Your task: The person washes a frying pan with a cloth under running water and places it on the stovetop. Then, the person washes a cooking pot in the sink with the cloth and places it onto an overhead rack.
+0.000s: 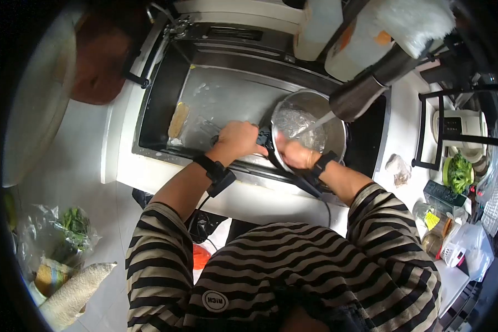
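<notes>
A round metal pot [336, 128] is tipped toward me at the right end of the sink [221, 91]. Water runs into it from the faucet [359, 99] and splashes inside. My left hand [239, 139] is closed around the dark handle [265, 136] on the pot's left side, its fingers partly hidden. My right hand [296, 153] reaches over the near rim into the pot. Motion smears its fingers, so I cannot see whether they hold anything.
A yellowish sponge [178, 120] lies at the sink's left wall. Large translucent jugs [318, 30] stand behind the sink. On the right are a black rack [440, 130], leafy greens [458, 172] and jars. Bagged greens [74, 228] lie at lower left.
</notes>
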The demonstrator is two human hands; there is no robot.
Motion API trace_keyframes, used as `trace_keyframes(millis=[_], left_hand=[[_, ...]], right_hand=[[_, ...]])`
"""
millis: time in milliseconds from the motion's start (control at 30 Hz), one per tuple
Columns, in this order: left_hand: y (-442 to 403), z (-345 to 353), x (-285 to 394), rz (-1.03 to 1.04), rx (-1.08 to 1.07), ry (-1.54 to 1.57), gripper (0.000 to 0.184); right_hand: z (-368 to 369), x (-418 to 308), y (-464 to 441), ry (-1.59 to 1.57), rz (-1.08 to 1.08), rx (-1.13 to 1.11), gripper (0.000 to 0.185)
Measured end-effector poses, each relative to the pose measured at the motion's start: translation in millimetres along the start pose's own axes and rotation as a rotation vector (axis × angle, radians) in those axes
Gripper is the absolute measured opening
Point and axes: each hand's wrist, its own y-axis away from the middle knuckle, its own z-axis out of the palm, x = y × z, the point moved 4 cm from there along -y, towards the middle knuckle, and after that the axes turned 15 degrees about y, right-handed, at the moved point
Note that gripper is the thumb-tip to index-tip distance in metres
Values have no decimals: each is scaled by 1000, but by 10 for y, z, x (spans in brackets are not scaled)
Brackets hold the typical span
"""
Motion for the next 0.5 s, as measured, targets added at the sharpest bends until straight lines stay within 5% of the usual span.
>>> trace_keyframes(millis=[100,167,233,300,400,433,500], left_hand=[[2,-113,21,-18,21,-6,68],[-17,-125,20,69,28,-36,66],[-41,-152,0,139,38,-69,64],[-52,-162,3,195,46,-100,61],[-19,-320,145,192,22,-134,58],[-26,-352,195,193,25,-143,57],[-45,-408,287,198,26,-168,55]], right_hand=[[-270,219,435,1398,37,-401,36],[-1098,1327,57,1887,-221,-334,38],[-1331,533,235,2100,219,76,40],[-1511,160,141,2222,-144,312,47],[-1595,50,-74,2033,-259,399,54],[-1587,152,-210,2329,-216,382,54],[-1480,377,-187,2351,-5,269,56]])
